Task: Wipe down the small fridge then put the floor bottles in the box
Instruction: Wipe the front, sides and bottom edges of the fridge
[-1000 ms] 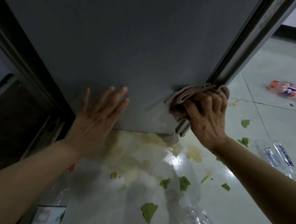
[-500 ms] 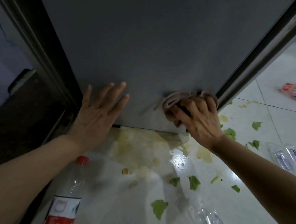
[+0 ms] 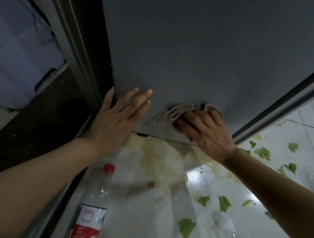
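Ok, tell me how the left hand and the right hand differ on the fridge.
The left hand lies flat and open, fingers spread, near the fridge's left edge; the right hand is curled in a grip on a bunched cloth, further right. The left holds nothing; the right presses the cloth. Both rest low on the grey panel.

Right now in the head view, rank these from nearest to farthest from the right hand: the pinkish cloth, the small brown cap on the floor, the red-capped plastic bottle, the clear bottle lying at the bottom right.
1. Pinkish cloth, under the right hand.
2. Small brown cap, below-left on the floor.
3. Red-capped plastic bottle, lower left.
4. Clear bottle, bottom right.
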Tool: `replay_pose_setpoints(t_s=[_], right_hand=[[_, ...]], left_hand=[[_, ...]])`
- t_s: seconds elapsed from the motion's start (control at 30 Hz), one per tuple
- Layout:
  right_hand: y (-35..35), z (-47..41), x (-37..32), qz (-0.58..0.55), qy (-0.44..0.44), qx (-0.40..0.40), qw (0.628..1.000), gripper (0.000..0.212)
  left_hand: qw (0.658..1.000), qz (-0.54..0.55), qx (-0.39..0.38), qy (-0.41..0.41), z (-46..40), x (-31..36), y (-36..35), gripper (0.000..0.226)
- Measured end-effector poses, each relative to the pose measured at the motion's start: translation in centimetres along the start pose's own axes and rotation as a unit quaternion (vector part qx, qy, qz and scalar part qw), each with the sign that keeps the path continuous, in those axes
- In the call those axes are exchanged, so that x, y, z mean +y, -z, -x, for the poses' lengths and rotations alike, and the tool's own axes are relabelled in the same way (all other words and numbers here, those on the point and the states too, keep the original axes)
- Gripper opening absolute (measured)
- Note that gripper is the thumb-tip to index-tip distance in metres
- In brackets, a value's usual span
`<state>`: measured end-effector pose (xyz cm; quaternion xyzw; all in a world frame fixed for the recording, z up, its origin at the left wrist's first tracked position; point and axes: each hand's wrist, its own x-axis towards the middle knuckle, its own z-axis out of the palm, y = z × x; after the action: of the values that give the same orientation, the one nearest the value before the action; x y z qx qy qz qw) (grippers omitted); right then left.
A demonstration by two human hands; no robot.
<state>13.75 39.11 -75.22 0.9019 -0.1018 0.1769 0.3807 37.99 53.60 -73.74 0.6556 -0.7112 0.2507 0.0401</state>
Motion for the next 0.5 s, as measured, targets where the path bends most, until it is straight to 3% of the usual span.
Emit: replay_pose_setpoints(t_s=[0.13, 0.33, 0.5], right_hand=[[-0.4, -1.3, -0.4, -0.017, -0.066, 0.042, 0.997, 0.042], [-2.7, -1.8, -5.5, -0.009, 0.129, -0.122, 0.984, 0.057], [-2.0, -3.8, -3.6, -0.001, 0.083, -0.009, 0.996, 0.052]], left_hand=[[0.997, 0.036, -0.043, 0.061, 1.4, -1.6, -0.1, 0.082], [0.995, 0.053, -0.064, 0.053, 1.8, -2.6, -0.4, 0.078], [0.997, 0.027, -0.064, 0.044, 2.4, -3.6, -0.5, 0.076]])
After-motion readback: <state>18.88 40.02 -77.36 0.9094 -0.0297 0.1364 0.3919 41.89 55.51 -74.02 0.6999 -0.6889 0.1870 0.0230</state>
